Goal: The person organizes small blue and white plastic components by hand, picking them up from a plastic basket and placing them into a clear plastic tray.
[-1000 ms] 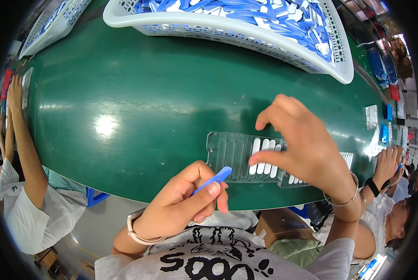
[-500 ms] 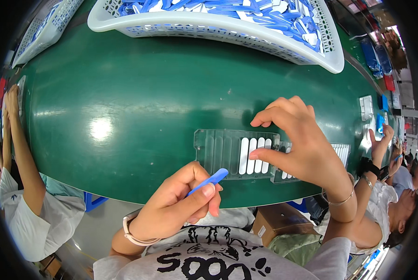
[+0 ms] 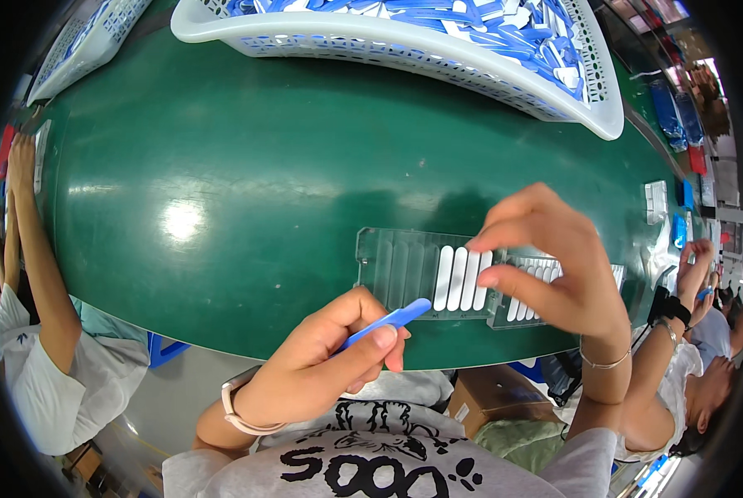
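Little has moved: left hand [image 3: 305, 373] fingers still pinch a blue stick [image 3: 388, 319], light and stiff, by its near end; right hand [image 3: 554, 266] fingers press white strips [image 3: 463, 278] in the clear tray [image 3: 396, 261].

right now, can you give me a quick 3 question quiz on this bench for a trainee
1. True or false: the left hand holds a blue strip.
2. Which colour are the strips lying in the clear slotted tray? A white, B red, C black.
3. Fill in: the right hand has its fingertips at the ____ strips in the tray.

Key: 1 true; 2 A; 3 white.
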`<action>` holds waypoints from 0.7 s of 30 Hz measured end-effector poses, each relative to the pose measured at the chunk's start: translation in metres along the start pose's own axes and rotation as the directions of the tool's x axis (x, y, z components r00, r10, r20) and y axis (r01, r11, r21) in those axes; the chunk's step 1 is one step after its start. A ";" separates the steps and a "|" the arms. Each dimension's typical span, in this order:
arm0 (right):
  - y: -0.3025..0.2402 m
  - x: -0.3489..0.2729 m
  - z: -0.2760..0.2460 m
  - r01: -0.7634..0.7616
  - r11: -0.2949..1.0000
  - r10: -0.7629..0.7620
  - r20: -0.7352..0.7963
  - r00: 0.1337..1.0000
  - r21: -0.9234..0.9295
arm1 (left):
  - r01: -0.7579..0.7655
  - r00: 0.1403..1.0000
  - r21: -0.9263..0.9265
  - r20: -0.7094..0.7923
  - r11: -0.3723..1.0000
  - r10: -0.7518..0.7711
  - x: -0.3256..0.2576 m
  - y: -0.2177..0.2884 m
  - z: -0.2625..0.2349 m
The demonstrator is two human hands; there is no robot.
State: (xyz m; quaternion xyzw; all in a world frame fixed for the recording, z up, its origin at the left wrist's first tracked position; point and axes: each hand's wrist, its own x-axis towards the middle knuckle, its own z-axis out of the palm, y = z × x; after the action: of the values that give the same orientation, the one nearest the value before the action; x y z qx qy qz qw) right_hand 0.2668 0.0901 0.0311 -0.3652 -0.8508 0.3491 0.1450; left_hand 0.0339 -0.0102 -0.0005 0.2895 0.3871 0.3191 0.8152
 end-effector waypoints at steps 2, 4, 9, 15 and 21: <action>-0.008 0.007 0.015 0.137 0.973 -0.131 -0.047 0.990 0.187 | 0.004 1.000 0.015 0.009 1.000 -0.004 -0.001 0.001 0.000; -0.010 0.012 0.020 0.184 0.951 -0.184 -0.025 0.983 0.249 | 0.041 0.995 -0.094 0.093 0.995 -0.032 -0.001 0.003 -0.001; -0.011 0.023 0.009 0.311 0.932 -0.307 -0.048 0.950 0.188 | 0.126 0.990 -0.226 0.086 0.966 -0.109 -0.003 0.006 -0.004; 0.002 0.027 0.005 0.011 0.992 -0.023 0.093 0.995 0.123 | 0.034 0.999 -0.202 -0.019 0.979 -0.038 -0.005 0.003 -0.004; -0.002 0.030 0.011 0.019 0.995 -0.005 0.141 0.990 -0.097 | 0.002 1.000 -0.202 -0.013 0.979 -0.005 -0.008 0.001 -0.009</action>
State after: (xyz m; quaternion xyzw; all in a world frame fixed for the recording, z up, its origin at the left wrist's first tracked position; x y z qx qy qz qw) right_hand 0.2394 0.1050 0.0243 -0.3411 -0.8772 0.3308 0.0688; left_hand 0.0225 -0.0140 -0.0011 0.2025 0.3588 0.3572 0.8382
